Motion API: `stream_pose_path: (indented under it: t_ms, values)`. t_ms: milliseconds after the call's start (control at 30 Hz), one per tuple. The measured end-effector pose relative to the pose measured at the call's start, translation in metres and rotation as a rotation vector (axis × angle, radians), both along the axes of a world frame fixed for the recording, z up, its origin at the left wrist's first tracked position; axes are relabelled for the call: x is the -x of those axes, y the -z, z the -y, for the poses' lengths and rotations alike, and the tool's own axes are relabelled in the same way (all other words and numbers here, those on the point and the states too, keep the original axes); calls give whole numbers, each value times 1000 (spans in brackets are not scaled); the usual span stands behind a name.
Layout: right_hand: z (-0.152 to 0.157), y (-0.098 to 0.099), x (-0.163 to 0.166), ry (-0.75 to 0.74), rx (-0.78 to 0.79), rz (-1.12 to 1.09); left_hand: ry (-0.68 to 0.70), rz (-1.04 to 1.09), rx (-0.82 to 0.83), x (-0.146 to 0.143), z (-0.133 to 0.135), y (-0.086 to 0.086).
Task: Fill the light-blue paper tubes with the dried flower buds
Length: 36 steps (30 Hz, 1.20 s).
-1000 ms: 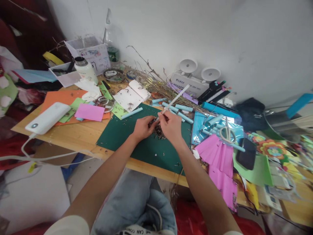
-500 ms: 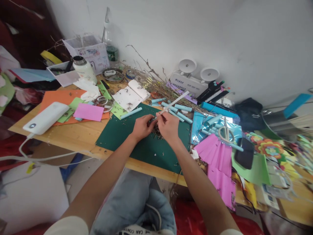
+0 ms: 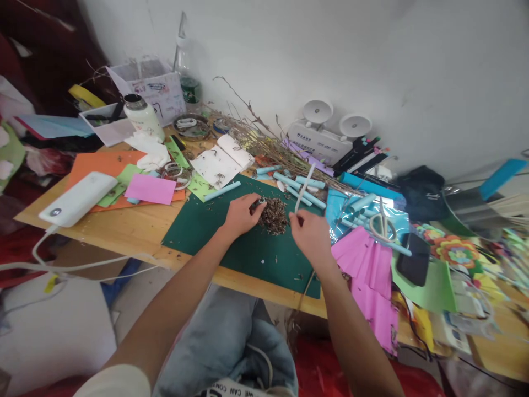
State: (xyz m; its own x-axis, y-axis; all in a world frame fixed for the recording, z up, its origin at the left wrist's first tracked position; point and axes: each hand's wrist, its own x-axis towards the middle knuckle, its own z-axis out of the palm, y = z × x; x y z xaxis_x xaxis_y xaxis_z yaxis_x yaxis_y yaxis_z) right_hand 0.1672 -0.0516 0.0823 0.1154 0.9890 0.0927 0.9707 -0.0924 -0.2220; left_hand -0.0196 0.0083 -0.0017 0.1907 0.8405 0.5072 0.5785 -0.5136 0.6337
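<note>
My left hand (image 3: 242, 215) rests on the dark green cutting mat (image 3: 231, 242), its fingers closed around a small dark tube-like piece (image 3: 259, 203) at the edge of a heap of dried plant bits (image 3: 273, 215). My right hand (image 3: 309, 234) is just right of the heap, pinching the lower end of a thin white stick (image 3: 303, 188) that points up and away. Several rolled light-blue paper tubes (image 3: 301, 184) lie on the mat's far edge.
Scissors (image 3: 382, 223) lie on blue film at the right, beside pink paper (image 3: 363, 259) and a black phone (image 3: 413, 259). Dry twigs (image 3: 264, 140), a white power bank (image 3: 76, 198), a white bottle (image 3: 142, 118) and coloured sheets (image 3: 151, 189) crowd the wooden table (image 3: 128, 229).
My right hand has drawn away to the right from my left hand, taking the white stick with it and uncovering the heap of dried bits. The stick now stands more upright.
</note>
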Motion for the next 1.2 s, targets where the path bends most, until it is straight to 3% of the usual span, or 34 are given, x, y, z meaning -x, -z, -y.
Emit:
stream_pose_path:
  t_ms: [133,300,667,733,833,967,1067,1200]
  values:
    - [21,20,-9,8,316,210,-6,-7,-11,0,0,2]
    - [21,23,-9,-9,418,271,-10,-14,-19,0,-2,3]
    - [4,18,-16,-30,250,220,0,-20,0,0,-1,3]
    - [3,20,-15,-39,150,124,3,-27,5,0,-1,3]
    - [-3,27,-11,-182,-31,-55,2,-24,3,-1,-1,3]
    - [-12,44,-6,-331,-54,-135,0,-22,-5,-1,0,3]
    - [-15,49,-5,-351,-57,-211,-4,-29,-18,-1,-1,3]
    - [-16,45,-7,-287,-230,-381,-3,-36,-6,-1,-1,2]
